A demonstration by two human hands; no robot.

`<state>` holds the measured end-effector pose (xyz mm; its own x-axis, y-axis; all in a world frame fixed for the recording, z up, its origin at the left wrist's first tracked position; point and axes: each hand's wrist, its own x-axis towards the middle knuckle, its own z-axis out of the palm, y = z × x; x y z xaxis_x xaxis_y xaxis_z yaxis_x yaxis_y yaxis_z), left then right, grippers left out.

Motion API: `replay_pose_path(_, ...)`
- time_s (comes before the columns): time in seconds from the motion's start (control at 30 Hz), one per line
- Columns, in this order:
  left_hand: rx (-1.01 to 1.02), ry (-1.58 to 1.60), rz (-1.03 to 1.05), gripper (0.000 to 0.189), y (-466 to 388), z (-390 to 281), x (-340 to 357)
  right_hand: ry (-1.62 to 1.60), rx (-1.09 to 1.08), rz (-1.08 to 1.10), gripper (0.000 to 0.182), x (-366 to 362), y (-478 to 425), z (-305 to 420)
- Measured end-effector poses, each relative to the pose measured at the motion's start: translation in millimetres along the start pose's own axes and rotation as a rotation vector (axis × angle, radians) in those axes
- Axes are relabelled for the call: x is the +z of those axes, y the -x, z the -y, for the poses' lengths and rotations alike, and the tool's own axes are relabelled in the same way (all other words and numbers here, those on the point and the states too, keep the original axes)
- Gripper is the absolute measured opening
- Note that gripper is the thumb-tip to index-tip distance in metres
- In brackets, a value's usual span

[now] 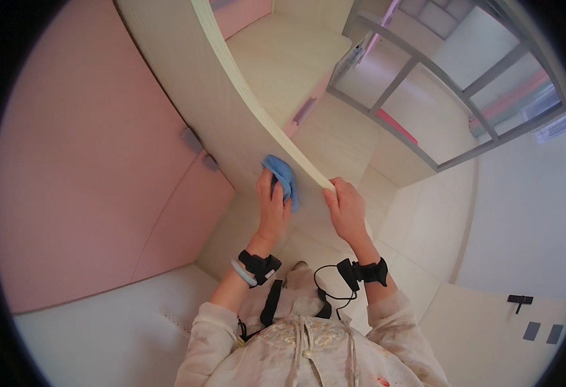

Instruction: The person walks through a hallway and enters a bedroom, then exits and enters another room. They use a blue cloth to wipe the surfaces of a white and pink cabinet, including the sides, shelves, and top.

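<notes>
A pale wood panel [225, 116] with a lighter edge runs from the upper left down to the middle of the view. My left hand [274, 203] holds a folded blue cloth [283, 179] against the panel's broad face, its fingers partly hidden by the cloth. Over the panel's edge at its near end, my right hand [345, 208] is closed, thumb on the near side and fingers on the far side. Both wrists wear black straps with small devices.
Pink cabinet doors [84, 145] stand at the left. Beyond the panel are a pale surface above a pink drawer [307, 111] and a grey-framed glass partition [413, 58]. A white wall [520, 208] is at the right. Pale tiles cover the floor [399, 227].
</notes>
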<state>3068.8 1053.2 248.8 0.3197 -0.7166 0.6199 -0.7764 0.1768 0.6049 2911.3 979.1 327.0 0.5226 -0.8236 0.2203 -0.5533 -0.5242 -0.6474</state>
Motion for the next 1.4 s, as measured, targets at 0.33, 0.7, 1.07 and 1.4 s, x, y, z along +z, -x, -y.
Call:
replay_pose_path(0.33,-0.059,0.106,0.063,0.043,54.4,20.5,42.8,0.043,0.011,-0.071,0.018,-12.6,14.4,-11.8)
replay_pose_path(0.7,-0.106,0.057,-0.014,0.058,47.6,21.0,47.8,-0.077,-0.012,-0.134,0.015,-17.7,16.6,-5.0)
replay_pose_path(1.07,-0.065,0.034,-0.126,0.043,68.3,50.1,81.6,0.016,0.19,-0.211,0.02,4.8,59.7,-63.9)
replay_pose_path(1.4,0.358,-0.066,-0.305,0.018,78.8,64.0,102.6,0.066,0.052,-0.697,0.061,10.6,69.1,-62.9)
